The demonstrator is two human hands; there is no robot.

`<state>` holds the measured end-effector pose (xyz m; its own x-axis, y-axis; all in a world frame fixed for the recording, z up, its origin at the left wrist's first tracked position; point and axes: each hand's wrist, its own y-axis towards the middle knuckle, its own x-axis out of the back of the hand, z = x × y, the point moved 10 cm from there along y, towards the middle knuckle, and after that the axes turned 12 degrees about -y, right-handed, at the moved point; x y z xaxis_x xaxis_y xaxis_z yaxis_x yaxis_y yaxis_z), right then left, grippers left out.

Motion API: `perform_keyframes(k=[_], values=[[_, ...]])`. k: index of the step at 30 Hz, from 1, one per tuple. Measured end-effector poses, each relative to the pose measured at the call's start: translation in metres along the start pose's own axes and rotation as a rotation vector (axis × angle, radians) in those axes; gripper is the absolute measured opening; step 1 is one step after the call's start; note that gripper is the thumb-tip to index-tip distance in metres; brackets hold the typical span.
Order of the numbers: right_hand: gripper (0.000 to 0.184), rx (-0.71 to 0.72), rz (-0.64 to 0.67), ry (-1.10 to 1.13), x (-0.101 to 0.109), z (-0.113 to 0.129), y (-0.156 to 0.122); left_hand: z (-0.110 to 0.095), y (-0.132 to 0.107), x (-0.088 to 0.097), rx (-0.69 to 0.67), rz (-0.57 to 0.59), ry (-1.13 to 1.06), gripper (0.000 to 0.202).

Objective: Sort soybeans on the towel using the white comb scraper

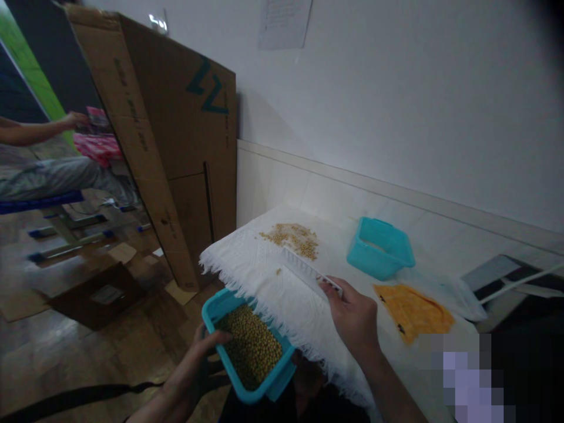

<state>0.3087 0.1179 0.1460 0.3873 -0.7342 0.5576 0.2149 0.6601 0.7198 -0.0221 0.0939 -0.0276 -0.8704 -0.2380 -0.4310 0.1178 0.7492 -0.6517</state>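
My left hand (200, 358) grips a turquoise tray (282, 376) filled with yellow-green beans (251, 349), held just below the fringed edge of a white cloth (264, 282). My right hand (352, 314) is closed on a white comb-like scraper (304, 269) lying across the cloth. A small heap of beans (294, 238) sits on the cloth beyond the scraper, and a few loose ones lie beside it.
A second turquoise tray (381, 249) stands on the cloth near the wall. An orange cloth (412, 311) lies to the right. A tall cardboard box (176, 147) leans at the left. Another person's arm (35, 132) shows at far left.
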Motion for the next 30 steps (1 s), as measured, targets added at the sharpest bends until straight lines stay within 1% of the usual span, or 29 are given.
perform_keyframes(k=[3,6,11,13,16,18,20,23,25,28,30], values=[[0.05,0.032,0.041,0.029,-0.01,0.005,0.002,0.0,0.003,0.003,-0.015,-0.01,0.007,0.061],[0.04,0.053,0.105,0.081,-0.012,0.011,-0.003,-0.001,0.003,0.006,-0.018,-0.028,0.011,0.063],[0.026,0.1,0.202,0.18,-0.005,0.02,-0.013,-0.006,0.0,0.004,-0.022,-0.019,0.025,0.071],[0.023,0.153,0.254,0.218,-0.001,0.029,-0.016,-0.006,0.001,0.003,-0.02,-0.019,0.019,0.075],[0.021,0.217,0.313,0.288,0.007,0.044,-0.02,-0.005,0.003,0.004,-0.019,-0.035,-0.006,0.088],[0.022,0.192,0.303,0.32,0.012,0.046,-0.02,-0.006,0.002,0.002,-0.02,-0.031,-0.008,0.097],[0.022,0.127,0.266,0.322,0.013,0.042,-0.018,-0.008,-0.001,0.0,-0.017,-0.026,-0.002,0.1],[0.022,0.035,0.217,0.312,0.001,0.037,-0.013,-0.009,-0.003,-0.001,-0.023,-0.013,0.002,0.093],[0.024,0.017,0.195,0.341,-0.011,0.042,-0.011,-0.008,-0.002,0.0,-0.036,0.003,0.006,0.087],[0.026,0.033,0.232,0.414,-0.029,0.051,-0.011,-0.008,0.002,0.006,-0.055,0.001,0.009,0.081],[0.028,0.018,0.282,0.411,-0.036,0.044,-0.006,-0.005,0.007,0.013,-0.043,-0.015,0.006,0.08]])
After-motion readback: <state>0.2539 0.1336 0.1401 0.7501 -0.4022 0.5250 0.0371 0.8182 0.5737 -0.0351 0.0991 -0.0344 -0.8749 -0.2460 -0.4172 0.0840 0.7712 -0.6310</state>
